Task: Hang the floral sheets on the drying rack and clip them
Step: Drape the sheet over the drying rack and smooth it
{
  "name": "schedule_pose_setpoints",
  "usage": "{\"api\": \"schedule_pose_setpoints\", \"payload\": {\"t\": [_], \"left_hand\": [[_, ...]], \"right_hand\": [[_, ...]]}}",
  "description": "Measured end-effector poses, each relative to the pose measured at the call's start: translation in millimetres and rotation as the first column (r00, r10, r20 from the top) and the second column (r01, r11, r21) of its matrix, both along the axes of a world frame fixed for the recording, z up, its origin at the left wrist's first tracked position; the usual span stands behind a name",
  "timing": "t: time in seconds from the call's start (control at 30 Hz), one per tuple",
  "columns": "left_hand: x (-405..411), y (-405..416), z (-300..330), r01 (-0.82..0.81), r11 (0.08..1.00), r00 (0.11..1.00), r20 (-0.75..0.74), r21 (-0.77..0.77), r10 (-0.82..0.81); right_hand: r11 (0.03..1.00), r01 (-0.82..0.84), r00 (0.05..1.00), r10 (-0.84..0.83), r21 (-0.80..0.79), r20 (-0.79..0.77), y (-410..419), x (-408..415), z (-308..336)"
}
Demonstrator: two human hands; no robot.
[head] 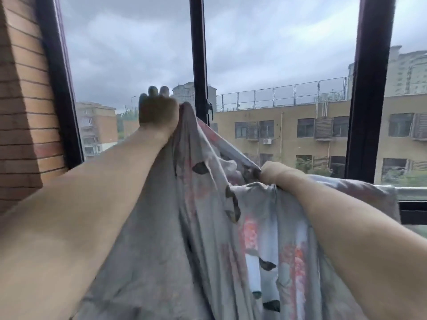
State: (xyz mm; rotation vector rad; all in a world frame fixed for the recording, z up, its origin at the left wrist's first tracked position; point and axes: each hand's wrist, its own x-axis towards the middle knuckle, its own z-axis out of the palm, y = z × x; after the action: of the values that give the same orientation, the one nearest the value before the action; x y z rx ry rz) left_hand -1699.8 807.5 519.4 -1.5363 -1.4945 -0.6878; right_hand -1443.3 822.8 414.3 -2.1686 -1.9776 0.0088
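**Two hands spreading a sheet toward the rail**

Two hands have one floral sheet [208, 239] raised in front of the window [129, 54], which fills the upper frame; a brick wall [20, 100] runs down the left edge. The sheet takes up the lower centre, grey with pink blooms and dark leaves, bunched and hanging in folds. At right centre part of it already lies over a pale rail [411, 192], which I take to be the drying rack.

By my reading the step is hanging: cloth is going over the rail, not yet spread flat, and no clips are in sight. Next the raised edge needs carrying out and down across the rail, then pulling the folds smooth before any clipping.

Left hand [158, 109], upper centre, is lifted high with the sheet's edge at its thumb side; the fingers [152, 91] point up, loosely extended and blurred, so I cannot tell how firmly it pinches. Right hand [276, 173], right of centre and lower, is closed into a fist around a gathered edge of the sheet.
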Motion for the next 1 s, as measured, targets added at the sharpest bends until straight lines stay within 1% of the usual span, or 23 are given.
{"api": "schedule_pose_setpoints", "payload": {"t": [0.03, 0.07, 0.1, 0.13, 0.17, 0.2, 0.23, 0.27, 0.3, 0.37, 0.4, 0.47, 0.53, 0.6, 0.67, 0.73, 0.8, 0.83, 0.87, 0.9, 0.93, 0.97, 1.0], "left_hand": [[5, 15, 0, -0.044, 0.998, 0.998, -0.048, -0.04, 0.042], [11, 30, -10, -0.107, 0.984, 0.993, -0.055, -0.145, 0.1], [16, 45, -29, -0.161, 0.925, 0.986, -0.02, -0.343, 0.164], [17, 58, -55, -0.178, 0.812, 0.974, 0.016, -0.556, 0.225], [18, 64, -78, -0.128, 0.635, 0.965, 0.052, -0.761, 0.257], [20, 63, -92, -0.006, 0.41, 0.959, 0.111, -0.912, 0.26], [23, 56, -95, 0.12, 0.239, 0.955, 0.178, -0.964, 0.239], [24, 43, -90, 0.248, 0.159, 0.941, 0.276, -0.956, 0.195], [25, 29, -85, 0.372, 0.17, 0.911, 0.394, -0.912, 0.12], [31, -4, -76, 0.511, 0.34, 0.853, 0.513, -0.789, -0.092], [32, -24, -78, 0.514, 0.432, 0.855, 0.484, -0.741, -0.187], [30, -59, -103, 0.409, 0.628, 0.912, 0.283, -0.662, -0.296], [25, -86, -143, 0.261, 0.809, 0.964, 0.097, -0.527, -0.248], [23, -91, -175, 0.227, 0.915, 0.974, 0.096, -0.333, -0.207], [19, -89, -193, 0.331, 0.933, 0.935, 0.184, -0.141, -0.304], [6, -94, -195, 0.41, 0.91, 0.897, 0.207, -0.057, -0.391], [-22, -97, -187, 0.348, 0.937, 0.914, 0.227, -0.017, -0.335], [-39, -94, -183, 0.297, 0.955, 0.909, 0.307, 0.003, -0.283], [-53, -93, -178, 0.273, 0.962, 0.861, 0.443, 0.008, -0.249], [-64, -89, -173, 0.282, 0.959, 0.76, 0.604, 0.026, -0.24], [-69, -85, -172, 0.314, 0.948, 0.621, 0.745, 0.047, -0.243], [-68, -82, -170, 0.327, 0.944, 0.516, 0.83, 0.038, -0.212], [-64, -81, -172, 0.322, 0.946, 0.484, 0.857, 0.013, -0.177]], "right_hand": [[1.0, 0.011, 1.0, -0.012, -0.023, -0.004, 0, 1, 0], [0.998, 0.019, 1.0, -0.019, -0.059, 0.004, 2, 4, -1], [0.993, 0.036, 0.999, -0.034, -0.111, 0.023, 5, 8, -1], [0.986, 0.048, 0.997, -0.038, -0.159, 0.06, 3, 10, -3], [0.979, 0.057, 0.995, -0.039, -0.198, 0.093, -2, 12, -1], [0.968, 0.064, 0.992, -0.035, -0.242, 0.122, -4, 15, -2], [0.959, 0.076, 0.987, -0.033, -0.273, 0.16, -7, 18, -1], [0.951, 0.08, 0.984, -0.027, -0.299, 0.176, -9, 19, 1], [0.947, 0.076, 0.983, -0.019, -0.311, 0.181, -9, 20, 2], [0.94, 0.059, 0.982, 0.007, -0.337, 0.191, -10, 20, 4], [0.936, 0.051, 0.982, 0.016, -0.349, 0.186, -12, 18, 5], [0.945, 0.052, 0.983, 0.01, -0.323, 0.185, -12, 15, 6], [0.951, 0.047, 0.979, 0.017, -0.306, 0.202, -12, 9, 6], [0.952, 0.049, 0.974, 0.02, -0.301, 0.224, -13, 5, 6], [0.949, 0.05, 0.971, 0.027, -0.312, 0.236, -16, 2, 5], [0.943, 0.059, 0.966, 0.028, -0.328, 0.256, -21, 2, 4], [0.95, 0.027, 0.962, 0.06, -0.312, 0.266, -24, 2, 1], [0.957, 0.012, 0.962, 0.068, -0.289, 0.264, -27, 3, 2], [0.961, 0.005, 0.965, 0.068, -0.278, 0.254, -33, 2, 4], [0.958, 0.009, 0.962, 0.07, -0.286, 0.265, -34, 3, 6], [0.95, 0.011, 0.964, 0.073, -0.311, 0.257, -38, 3, 7], [0.94, 0.01, 0.957, 0.09, -0.341, 0.276, -38, 3, 8], [0.934, 0.019, 0.964, 0.078, -0.357, 0.255, -40, 0, 9]]}}
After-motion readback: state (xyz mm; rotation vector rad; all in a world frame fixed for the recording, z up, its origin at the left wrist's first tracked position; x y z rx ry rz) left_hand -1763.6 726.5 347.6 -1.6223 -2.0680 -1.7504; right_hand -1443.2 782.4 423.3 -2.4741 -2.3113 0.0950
